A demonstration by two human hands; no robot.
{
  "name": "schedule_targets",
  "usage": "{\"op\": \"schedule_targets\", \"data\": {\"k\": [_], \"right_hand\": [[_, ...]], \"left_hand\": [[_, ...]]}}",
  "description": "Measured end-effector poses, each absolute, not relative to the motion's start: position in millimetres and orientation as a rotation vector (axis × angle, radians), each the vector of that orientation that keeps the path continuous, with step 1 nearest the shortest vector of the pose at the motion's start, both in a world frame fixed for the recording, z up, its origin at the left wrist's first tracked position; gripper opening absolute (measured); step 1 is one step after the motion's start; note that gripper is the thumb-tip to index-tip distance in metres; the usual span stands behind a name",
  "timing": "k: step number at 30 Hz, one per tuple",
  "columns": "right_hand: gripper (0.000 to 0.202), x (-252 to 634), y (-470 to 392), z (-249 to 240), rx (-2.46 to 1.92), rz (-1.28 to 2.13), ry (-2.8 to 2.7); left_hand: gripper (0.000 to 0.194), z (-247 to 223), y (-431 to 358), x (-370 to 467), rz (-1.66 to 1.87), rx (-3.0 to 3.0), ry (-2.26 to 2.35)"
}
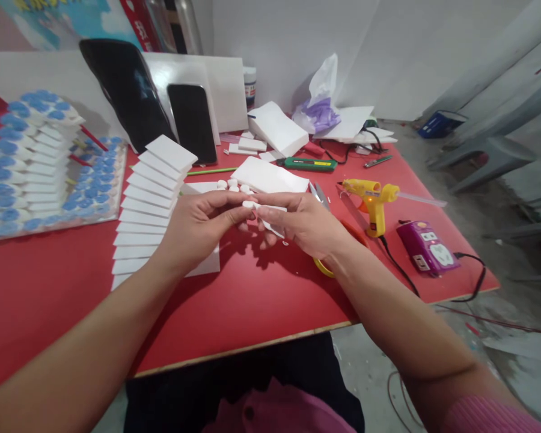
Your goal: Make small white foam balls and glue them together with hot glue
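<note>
Over the middle of the table, my left hand and my right hand meet with their fingertips pinched around a thin white strip. Its left end looks thick and rounded; I cannot tell its material. Just behind my fingers lie several small white rolls. Beside my left hand fans a curved stack of white rectangular slabs, stepped like a staircase. Scissors with a yellow and orange handle lie partly hidden under my right hand and wrist.
A blue-and-white staircase model stands at left. Two phones lean against white boards behind. White foam blocks, a green utility knife and purple tissue pack lie farther back. A yellow glue gun and purple power socket are at right.
</note>
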State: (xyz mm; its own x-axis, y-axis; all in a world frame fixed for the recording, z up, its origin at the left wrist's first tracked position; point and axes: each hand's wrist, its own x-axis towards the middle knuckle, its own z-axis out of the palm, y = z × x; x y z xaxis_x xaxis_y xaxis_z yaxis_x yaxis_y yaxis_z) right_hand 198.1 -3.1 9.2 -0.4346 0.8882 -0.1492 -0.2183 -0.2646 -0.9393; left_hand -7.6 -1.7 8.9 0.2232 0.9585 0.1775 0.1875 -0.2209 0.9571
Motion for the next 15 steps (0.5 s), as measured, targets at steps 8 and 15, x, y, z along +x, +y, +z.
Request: {"op": "schedule_targets", "data": {"k": [8, 15], "right_hand": [[0.02, 192, -12, 13, -1.296, 0.984, -1.665], [0.018, 190, -17, 2, -1.224, 0.659, -1.803]], "left_hand": [[0.023, 8, -3, -6, 1.072, 1.49, 1.124], [0.018, 8, -12, 5, 1.142, 1.512, 1.2]]}}
